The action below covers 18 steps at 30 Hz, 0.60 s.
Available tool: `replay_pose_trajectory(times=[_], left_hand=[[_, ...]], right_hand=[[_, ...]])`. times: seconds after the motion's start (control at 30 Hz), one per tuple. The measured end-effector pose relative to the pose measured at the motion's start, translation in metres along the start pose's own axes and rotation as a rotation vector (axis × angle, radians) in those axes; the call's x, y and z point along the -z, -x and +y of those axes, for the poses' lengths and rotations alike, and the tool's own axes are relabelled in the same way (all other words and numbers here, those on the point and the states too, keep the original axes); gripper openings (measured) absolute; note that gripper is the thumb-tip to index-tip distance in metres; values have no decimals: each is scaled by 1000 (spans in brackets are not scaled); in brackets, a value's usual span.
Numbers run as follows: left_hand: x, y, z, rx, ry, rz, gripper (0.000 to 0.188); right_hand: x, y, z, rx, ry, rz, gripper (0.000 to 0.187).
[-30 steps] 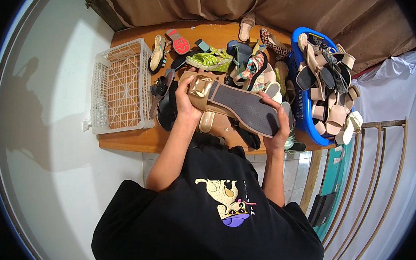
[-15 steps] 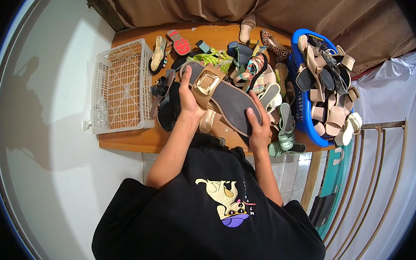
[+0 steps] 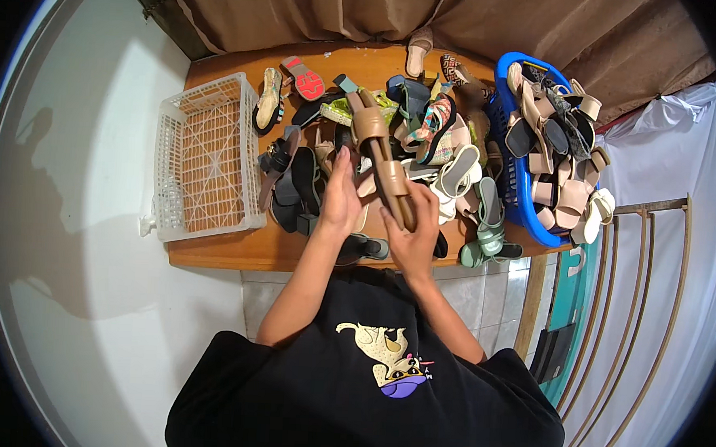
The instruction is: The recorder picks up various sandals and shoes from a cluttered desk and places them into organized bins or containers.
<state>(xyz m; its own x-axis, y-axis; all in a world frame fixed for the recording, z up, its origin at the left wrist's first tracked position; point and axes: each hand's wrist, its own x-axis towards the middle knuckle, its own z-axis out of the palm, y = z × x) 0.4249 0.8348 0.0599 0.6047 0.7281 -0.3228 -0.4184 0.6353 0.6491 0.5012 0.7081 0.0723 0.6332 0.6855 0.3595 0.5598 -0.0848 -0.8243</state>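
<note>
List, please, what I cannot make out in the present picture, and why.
Head view: part of the tan sandals' near end, covered by the right hand.
Head view: the blue basket's floor, covered by piled shoes.
Head view: the black shirt's lower part, cut off by the bottom edge.

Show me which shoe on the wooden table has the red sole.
The sole-up shoe with the bright red patterned sole, just right of the slim cream, dark-edged sandal; no other visible sole is red.

The wooden table (image 3: pixel 219 254) bears a white crate (image 3: pixel 252 161), jumbled sandals (image 3: pixel 458 172) and a blue basket (image 3: pixel 529 200).
</note>
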Motion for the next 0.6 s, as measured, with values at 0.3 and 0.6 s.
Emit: replay_pose_trajectory(times=[0.3,0.6], left_hand=[[25,-20,-16,126,288,-241,81],[-4,13,-29,-32,53,-9,72]], right_hand=[[-3,35,8,-93,-86,-43,74],[33,26,33,-637,-998,-406,55]])
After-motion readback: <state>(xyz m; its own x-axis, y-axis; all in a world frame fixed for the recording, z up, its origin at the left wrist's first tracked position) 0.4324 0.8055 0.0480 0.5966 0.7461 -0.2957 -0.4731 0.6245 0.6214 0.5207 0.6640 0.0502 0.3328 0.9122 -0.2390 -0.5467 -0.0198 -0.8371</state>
